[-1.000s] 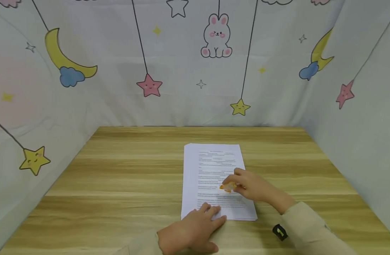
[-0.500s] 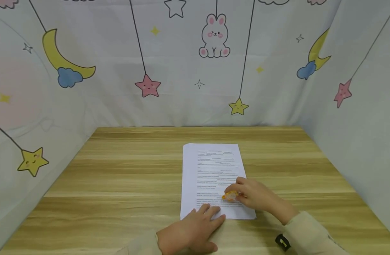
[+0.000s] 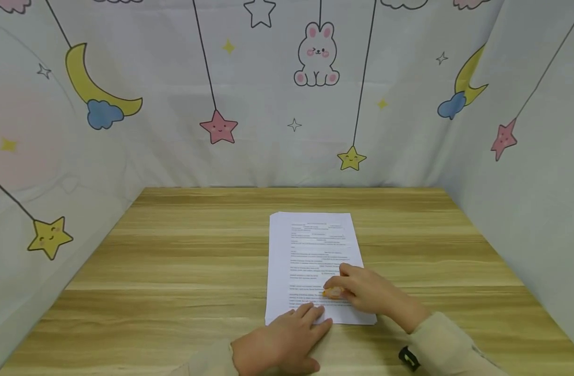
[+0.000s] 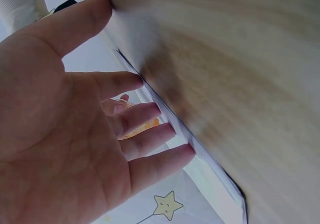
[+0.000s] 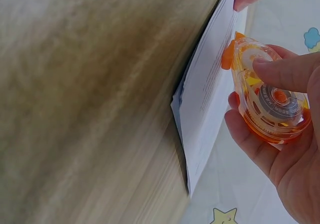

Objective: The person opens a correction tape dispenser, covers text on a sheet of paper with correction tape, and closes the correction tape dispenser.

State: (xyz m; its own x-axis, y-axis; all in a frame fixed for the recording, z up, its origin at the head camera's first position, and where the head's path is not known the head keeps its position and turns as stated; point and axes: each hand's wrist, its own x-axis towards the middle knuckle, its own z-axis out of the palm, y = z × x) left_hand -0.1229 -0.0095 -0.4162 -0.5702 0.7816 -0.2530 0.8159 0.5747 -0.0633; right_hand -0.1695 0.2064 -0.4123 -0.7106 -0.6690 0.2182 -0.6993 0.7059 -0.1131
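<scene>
A stack of printed paper sheets (image 3: 310, 245) lies on the wooden table. My right hand (image 3: 367, 292) grips a correction tape dispenser (image 5: 275, 94), clear plastic with orange parts and a reel inside, thumb on one side and fingers round the other. In the right wrist view its orange tip is right at the printed lines of the top sheet. My left hand (image 3: 291, 337) rests spread across the sheets' lower edge, fingertips (image 4: 186, 154) on the paper and thumb off it to the near side. The right hand hides part of the dispenser in the head view.
The wood-grain table (image 3: 183, 271) extends around the paper on all sides. A white curtain (image 3: 268, 167) printed with stars, moons and a rabbit encloses the back and sides. A small black piece (image 3: 409, 359) shows beside the right sleeve (image 3: 449, 344).
My right hand has brought the correction tape dispenser down the page toward me, then slightly left. The left hand stays in nearly the same place on the paper.
</scene>
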